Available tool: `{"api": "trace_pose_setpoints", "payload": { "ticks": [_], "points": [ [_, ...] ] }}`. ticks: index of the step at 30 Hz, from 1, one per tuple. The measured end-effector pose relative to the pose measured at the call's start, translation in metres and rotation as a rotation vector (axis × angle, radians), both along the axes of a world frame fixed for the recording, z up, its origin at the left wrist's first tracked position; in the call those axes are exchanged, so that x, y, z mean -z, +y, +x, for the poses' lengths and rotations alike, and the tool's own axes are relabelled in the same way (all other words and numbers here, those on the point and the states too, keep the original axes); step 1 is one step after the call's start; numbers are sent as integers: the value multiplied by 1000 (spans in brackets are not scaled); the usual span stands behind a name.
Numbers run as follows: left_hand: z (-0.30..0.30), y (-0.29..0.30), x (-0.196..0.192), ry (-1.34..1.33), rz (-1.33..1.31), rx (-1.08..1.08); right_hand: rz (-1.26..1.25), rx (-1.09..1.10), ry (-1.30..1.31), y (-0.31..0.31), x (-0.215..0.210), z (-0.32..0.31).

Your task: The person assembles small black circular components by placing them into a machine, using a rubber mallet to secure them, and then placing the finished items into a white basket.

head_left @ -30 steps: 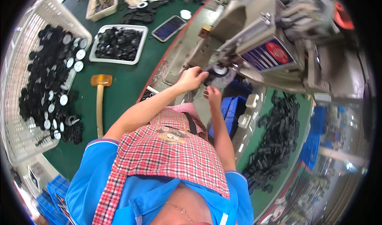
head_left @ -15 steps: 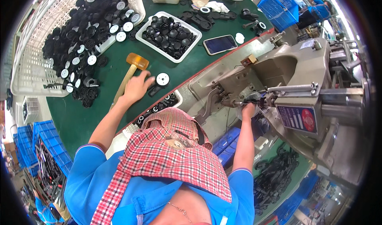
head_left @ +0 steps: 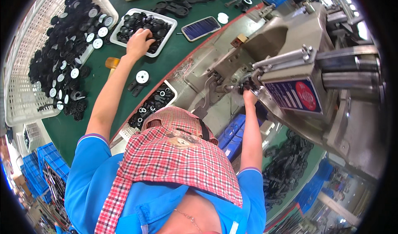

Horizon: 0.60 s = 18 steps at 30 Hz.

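My left hand (head_left: pixel 138 44) reaches over the near side of a white tray (head_left: pixel 172 31) of round black caps (head_left: pixel 132 23). Its fingers are bent and apart, touching the caps; nothing shows held in them. On the right, my right hand (head_left: pixel 249 97) is closed on a dark plastic part (head_left: pixel 247 85) at the head of a metal press machine (head_left: pixel 286 74); the fingertips are partly hidden. A black part with a white disc (head_left: pixel 142 77) lies on the green table. Beyond my left forearm, a mallet with an amber head (head_left: pixel 112 63) is partly covered by that arm.
A large white basket (head_left: pixel 14 83) heaped with black and white wheel parts stands at the left. A phone (head_left: pixel 201 29) lies by the tray. A smaller bin of black parts (head_left: pixel 172 91) sits at the table's red edge. Black parts (head_left: pixel 288 167) are piled at lower right.
My left hand has moved from beside the mallet forward to the tray of caps. My right hand stays at the machine. The whole view has shifted.
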<state>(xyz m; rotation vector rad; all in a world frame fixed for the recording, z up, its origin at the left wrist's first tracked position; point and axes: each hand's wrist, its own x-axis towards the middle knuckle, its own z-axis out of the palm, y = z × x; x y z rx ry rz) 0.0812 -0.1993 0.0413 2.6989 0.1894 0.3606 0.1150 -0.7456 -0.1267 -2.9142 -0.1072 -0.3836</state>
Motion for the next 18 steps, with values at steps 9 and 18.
{"api": "trace_pose_setpoints", "payload": {
  "ticks": [9,18],
  "points": [
    [-38,-11,-12,-125,-841,-122,-63,-41,-59,-15,6,5],
    [-167,-21,-12,141,-1275,-322,1550,-179,899,51,-136,-34]
  ]
}}
